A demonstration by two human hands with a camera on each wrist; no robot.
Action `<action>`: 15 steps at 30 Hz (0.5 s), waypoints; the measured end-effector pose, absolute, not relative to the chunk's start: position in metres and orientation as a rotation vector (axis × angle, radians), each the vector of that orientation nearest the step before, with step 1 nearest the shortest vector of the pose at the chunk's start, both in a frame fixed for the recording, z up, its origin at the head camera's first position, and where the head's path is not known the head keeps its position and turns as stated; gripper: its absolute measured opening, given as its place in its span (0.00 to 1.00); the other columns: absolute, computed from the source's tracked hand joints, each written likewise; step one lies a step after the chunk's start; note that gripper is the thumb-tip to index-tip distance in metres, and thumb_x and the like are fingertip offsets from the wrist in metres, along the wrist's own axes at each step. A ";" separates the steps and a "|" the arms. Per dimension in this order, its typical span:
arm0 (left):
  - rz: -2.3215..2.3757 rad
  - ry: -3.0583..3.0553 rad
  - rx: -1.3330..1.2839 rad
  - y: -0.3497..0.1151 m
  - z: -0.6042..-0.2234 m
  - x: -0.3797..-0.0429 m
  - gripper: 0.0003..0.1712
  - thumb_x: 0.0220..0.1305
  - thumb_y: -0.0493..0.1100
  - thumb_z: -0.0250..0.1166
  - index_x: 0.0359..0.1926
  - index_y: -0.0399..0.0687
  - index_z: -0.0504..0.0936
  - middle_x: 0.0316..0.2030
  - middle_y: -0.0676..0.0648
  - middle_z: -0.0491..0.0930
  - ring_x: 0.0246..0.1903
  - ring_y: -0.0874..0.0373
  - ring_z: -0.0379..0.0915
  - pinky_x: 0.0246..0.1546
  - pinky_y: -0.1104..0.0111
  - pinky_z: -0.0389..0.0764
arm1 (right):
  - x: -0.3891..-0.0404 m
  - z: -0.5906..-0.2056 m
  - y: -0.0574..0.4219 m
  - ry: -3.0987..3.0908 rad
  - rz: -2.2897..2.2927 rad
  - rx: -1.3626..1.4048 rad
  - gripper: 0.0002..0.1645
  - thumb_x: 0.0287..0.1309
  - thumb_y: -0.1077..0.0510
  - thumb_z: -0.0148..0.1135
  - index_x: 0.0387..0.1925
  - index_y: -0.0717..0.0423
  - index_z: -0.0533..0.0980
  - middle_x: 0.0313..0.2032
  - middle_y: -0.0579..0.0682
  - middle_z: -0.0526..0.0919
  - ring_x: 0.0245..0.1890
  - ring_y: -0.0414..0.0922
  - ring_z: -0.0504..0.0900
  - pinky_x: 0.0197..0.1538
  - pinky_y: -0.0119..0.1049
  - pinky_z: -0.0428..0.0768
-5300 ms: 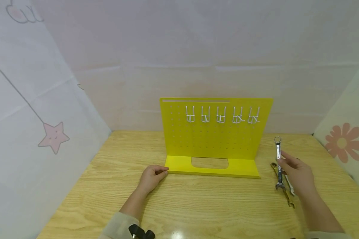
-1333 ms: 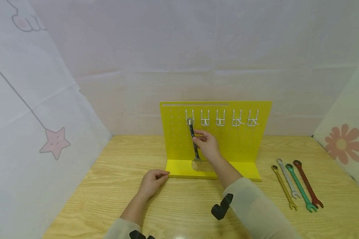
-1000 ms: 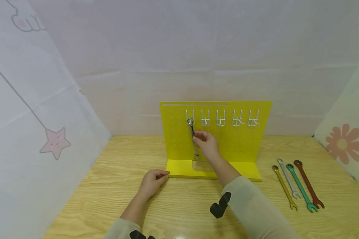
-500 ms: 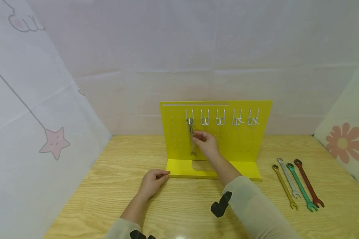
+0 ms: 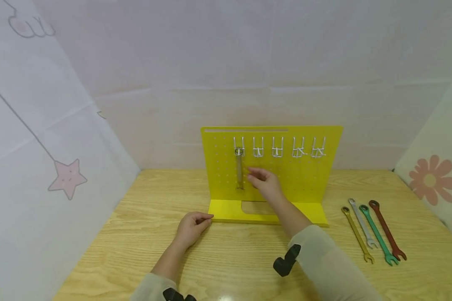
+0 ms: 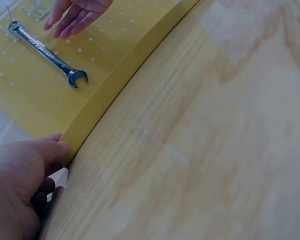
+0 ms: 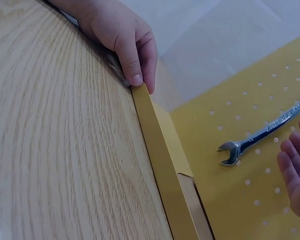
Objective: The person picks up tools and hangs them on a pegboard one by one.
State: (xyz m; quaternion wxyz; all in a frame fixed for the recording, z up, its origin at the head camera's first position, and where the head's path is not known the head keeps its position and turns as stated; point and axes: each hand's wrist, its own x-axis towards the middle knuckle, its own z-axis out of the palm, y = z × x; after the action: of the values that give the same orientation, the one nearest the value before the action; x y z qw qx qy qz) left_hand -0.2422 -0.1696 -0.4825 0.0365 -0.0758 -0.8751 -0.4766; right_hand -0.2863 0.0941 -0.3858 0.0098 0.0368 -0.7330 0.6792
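Observation:
A silver combination wrench hangs by its ring end from the leftmost hook of a yellow pegboard. Its open end points down, as the left wrist view also shows. My right hand is just right of the wrench, apart from it, fingers relaxed and holding nothing. At the front left corner of the pegboard's base, my left hand pinches the lip between thumb and fingers. In the right wrist view the left thumb lies on that lip.
On the table's right lie a gold wrench, a silver wrench, a green wrench and a red wrench. Several bare white hooks continue rightward along the pegboard. A pale cloth wall stands behind the table.
The silver wrench went from the table's right side to the leftmost hook and swung to hang straight. My right hand has let go and drawn back rightward. The left hand has stayed put.

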 end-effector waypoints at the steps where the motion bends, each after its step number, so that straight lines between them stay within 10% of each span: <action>1: -1.465 -2.688 -0.230 -0.170 -0.482 -0.242 0.08 0.62 0.36 0.67 0.41 0.46 0.89 0.41 0.48 0.85 0.35 0.62 0.74 0.36 0.73 0.75 | -0.286 -0.387 0.096 -2.293 2.113 0.119 0.21 0.66 0.60 0.60 0.60 0.58 0.75 0.56 0.58 0.79 0.51 0.45 0.79 0.60 0.45 0.78; 15: -1.453 -2.689 -0.226 -0.170 -0.483 -0.241 0.08 0.62 0.36 0.67 0.41 0.46 0.89 0.41 0.48 0.85 0.35 0.63 0.74 0.36 0.73 0.75 | -0.270 -0.393 0.127 -2.353 2.073 0.157 0.24 0.68 0.57 0.59 0.62 0.59 0.73 0.56 0.60 0.78 0.47 0.39 0.80 0.60 0.47 0.77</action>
State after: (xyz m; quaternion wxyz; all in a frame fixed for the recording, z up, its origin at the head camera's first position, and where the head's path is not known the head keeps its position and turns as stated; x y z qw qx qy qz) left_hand -0.2412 -0.1703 -0.4830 0.0384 -0.0736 -0.8767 -0.4739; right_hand -0.2698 0.1265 -0.3930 0.0010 0.0500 -0.7494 0.6603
